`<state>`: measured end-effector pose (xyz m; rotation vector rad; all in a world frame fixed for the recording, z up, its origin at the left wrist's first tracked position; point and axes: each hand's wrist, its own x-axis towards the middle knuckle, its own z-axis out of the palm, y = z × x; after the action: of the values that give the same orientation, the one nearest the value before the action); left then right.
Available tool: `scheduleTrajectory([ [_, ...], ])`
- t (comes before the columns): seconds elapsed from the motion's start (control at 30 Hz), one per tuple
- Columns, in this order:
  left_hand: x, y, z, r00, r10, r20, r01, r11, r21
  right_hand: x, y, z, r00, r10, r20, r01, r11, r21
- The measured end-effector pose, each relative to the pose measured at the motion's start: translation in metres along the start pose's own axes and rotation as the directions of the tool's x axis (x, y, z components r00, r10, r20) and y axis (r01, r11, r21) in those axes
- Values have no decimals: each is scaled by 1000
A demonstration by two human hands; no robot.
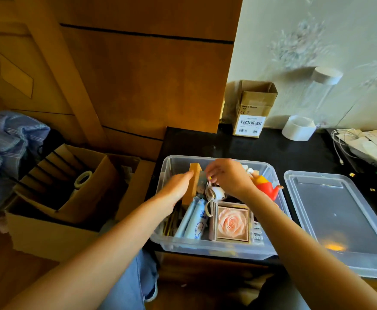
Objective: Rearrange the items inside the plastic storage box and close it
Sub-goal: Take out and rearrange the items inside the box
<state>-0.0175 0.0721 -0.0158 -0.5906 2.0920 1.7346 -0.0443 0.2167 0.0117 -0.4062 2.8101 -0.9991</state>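
A: Starting nearest us, what is sitting at the front of the plastic storage box [216,248]?

B: A rose-printed box [232,223] is lying flat against the front wall, and a pale blue pouch [194,222] is leaning just left of it. They are probably packed tight there to leave the back free.

A: And the hands?

B: Both are reaching into the middle of the storage box. The left hand [176,186] is lying with straight, relaxed fingers against a wooden block [193,182] standing on end, likely steadying it. The right hand [227,175] is curling its fingers over small items behind the block; they seem to be pinching a small card [202,179], though blur is making that uncertain.

A: Anything else inside?

B: A red and yellow toy [267,186] is resting at the right wall.

A: Is the storage box getting closed?

B: Not yet. The lid [339,220] is lying flat on the dark worktop [272,148] just right of the storage box, kept within reach, I'd judge.

A: Beyond it?

B: A cardboard carton [253,108] is standing well behind the storage box, by the wall.
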Motion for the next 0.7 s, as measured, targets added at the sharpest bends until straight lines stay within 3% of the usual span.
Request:
scheduleTrajectory([
  [0.1, -1, -12, 3, 987, 157, -10, -157, 987, 45, 13, -15, -5, 993, -103, -53, 108, 989, 98],
  [0.17, 2, -12, -1, 980, 197, -20, -197, 980, 29, 21, -26, 2, 978, -202, 57, 199, 979, 50],
  [0.27, 12, 0, -19, 978, 169, 125, -183, 977, 106, 35, -31, 16, 913, -207, 351, 307, 916, -259],
  [0.33, 14, 7, -33, 950, 185, 251, -254, 926, 279, 40, -31, 20, 906, -146, 397, 339, 812, -474],
  [0.37, 15, 9, -40, 936, 251, 246, -331, 865, 377, 41, -31, 21, 912, -149, 382, 345, 782, -519],
  [0.43, 16, 12, -52, 863, 500, 72, -438, 671, 598, 42, -34, 23, 918, -194, 346, 367, 744, -558],
  [0.5, 20, 8, -64, 758, 647, -74, -444, 596, 669, 44, -42, 28, 911, -226, 346, 404, 663, -631],
  [0.53, 24, 3, -67, 768, 631, -113, -422, 630, 652, 46, -46, 33, 907, -223, 357, 416, 609, -676],
  [0.6, 31, -8, -69, 859, 496, -126, -364, 766, 530, 50, -57, 45, 898, -175, 404, 430, 548, -717],
  [0.7, 35, -18, -71, 871, 486, -68, -431, 824, 369, 57, -64, 56, 830, -84, 551, 477, 618, -625],
])
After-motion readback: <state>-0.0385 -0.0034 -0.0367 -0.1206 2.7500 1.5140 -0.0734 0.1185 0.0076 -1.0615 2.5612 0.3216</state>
